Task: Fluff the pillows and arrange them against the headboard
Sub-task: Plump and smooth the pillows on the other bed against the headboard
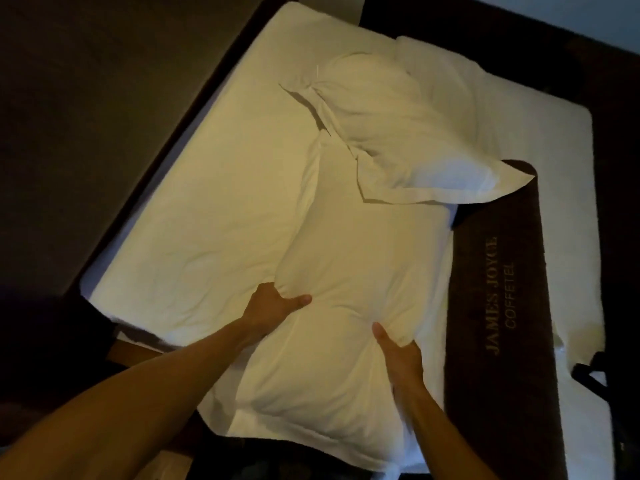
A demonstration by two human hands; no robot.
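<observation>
A white pillow [346, 271] lies lengthwise on the bed, its near end closest to me. My left hand [270, 306] grips its left side, thumb on top and fingers tucked under the edge. My right hand [398, 351] clasps its right side the same way, and the fabric bunches between the two hands. A second white pillow [408, 133] lies crooked farther up the bed, its flanged corner overlapping the first pillow's far end. The dark headboard [86, 116] runs along the bed's left side.
The white mattress sheet [214, 188] lies bare left of the pillows. A dark brown bed runner [502, 306] with gold lettering stretches along the right. A wooden edge [135, 355] shows at the lower left. A black strap [592, 372] sits at the right edge.
</observation>
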